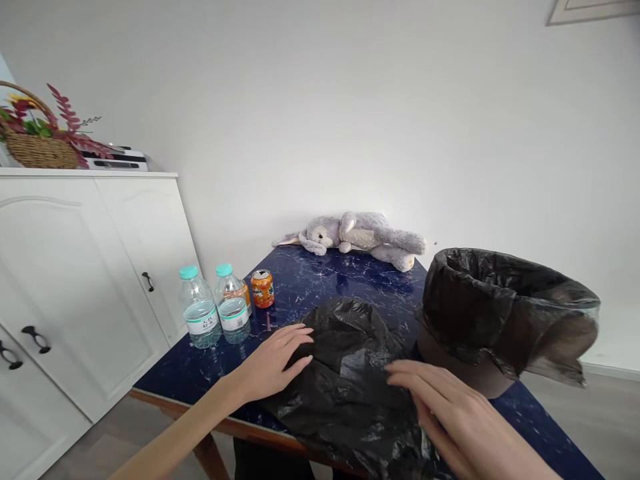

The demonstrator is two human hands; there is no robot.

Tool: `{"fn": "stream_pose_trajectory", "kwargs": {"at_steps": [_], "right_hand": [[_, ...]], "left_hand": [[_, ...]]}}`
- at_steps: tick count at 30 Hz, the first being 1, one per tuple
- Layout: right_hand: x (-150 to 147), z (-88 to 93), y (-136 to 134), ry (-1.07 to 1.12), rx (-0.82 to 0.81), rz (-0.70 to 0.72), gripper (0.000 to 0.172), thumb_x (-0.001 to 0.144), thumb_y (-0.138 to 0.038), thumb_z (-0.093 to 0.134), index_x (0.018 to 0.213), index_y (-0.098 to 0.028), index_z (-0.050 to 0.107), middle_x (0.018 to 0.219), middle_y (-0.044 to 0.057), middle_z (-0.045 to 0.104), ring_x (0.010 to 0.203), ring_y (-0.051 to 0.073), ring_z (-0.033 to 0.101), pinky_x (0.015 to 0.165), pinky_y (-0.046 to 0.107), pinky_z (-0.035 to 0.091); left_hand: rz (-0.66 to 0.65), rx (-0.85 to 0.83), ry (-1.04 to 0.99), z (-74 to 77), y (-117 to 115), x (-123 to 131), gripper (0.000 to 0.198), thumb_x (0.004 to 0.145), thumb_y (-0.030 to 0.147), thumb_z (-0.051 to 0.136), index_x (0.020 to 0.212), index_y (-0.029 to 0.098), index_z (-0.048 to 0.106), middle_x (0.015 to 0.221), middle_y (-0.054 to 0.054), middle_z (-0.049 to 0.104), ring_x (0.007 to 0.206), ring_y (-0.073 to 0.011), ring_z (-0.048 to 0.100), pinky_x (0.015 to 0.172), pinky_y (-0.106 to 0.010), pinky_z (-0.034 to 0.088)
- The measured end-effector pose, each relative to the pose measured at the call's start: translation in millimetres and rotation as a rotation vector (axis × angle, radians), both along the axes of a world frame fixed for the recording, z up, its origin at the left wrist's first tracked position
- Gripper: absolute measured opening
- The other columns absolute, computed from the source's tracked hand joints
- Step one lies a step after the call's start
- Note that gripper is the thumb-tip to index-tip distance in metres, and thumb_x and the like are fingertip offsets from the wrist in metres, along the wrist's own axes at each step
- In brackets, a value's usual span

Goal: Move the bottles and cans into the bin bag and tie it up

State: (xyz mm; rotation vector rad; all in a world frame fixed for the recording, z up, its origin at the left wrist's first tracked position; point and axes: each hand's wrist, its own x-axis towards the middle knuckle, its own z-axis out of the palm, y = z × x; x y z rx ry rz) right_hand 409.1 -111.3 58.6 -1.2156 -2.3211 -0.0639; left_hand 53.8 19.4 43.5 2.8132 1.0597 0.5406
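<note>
A crumpled black plastic bag (345,373) lies on the dark blue marbled table (320,273) near its front edge. My left hand (275,360) rests flat on the bag's left side, fingers stretched out. On the bag's right side lies my right hand (450,413), fingers extended and close together. Just right of the bag stands a brown bin (505,320) lined with another black bag.
Two water bottles (200,307) with teal caps and an orange can (263,288) stand at the table's left edge. A grey plush rabbit (355,237) lies at the far end against the wall. A white cabinet (75,280) with a flower basket (37,133) stands on the left.
</note>
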Motion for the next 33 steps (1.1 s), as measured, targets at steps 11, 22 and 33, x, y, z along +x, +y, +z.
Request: {"fn": "stream_pose_trajectory", "kwargs": {"at_steps": [11,22,33], "right_hand": [[-109,-51.4,120,-0.079,-0.394,-0.081,0.074,0.113,-0.061,0.018,0.171,-0.017,0.031,0.177,0.011,0.023,0.165,0.035,0.017,0.132,0.065,0.015],[-44,-67.8,120,-0.043,-0.424,-0.245,0.076,0.112,-0.066,0.023,0.170,-0.019,0.034,0.178,0.012,0.021,0.166,0.032,0.012,0.133,0.058,0.013],[-26,-12.2,1,-0.068,-0.443,0.296,0.095,0.092,-0.042,0.081,0.170,-0.043,0.028,0.169,0.004,0.042,0.153,0.035,0.047,0.125,0.050,0.042]], "left_hand": [[-0.046,-0.065,0.139,-37.2,30,25,0.068,0.111,0.055,0.045,0.172,0.033,0.026,0.176,-0.004,0.030,0.163,-0.0315,0.028,0.134,-0.053,0.026],[0.042,-0.024,0.091,-30.8,25,-36,0.057,0.112,0.049,0.049,0.167,0.039,0.037,0.172,0.000,0.039,0.161,-0.0271,0.034,0.133,-0.050,0.030],[0.070,-0.175,0.154,-12.3,-47,-86,0.073,0.102,0.058,0.064,0.167,0.045,0.034,0.173,-0.002,0.040,0.156,-0.0352,0.044,0.120,-0.052,0.050]]}}
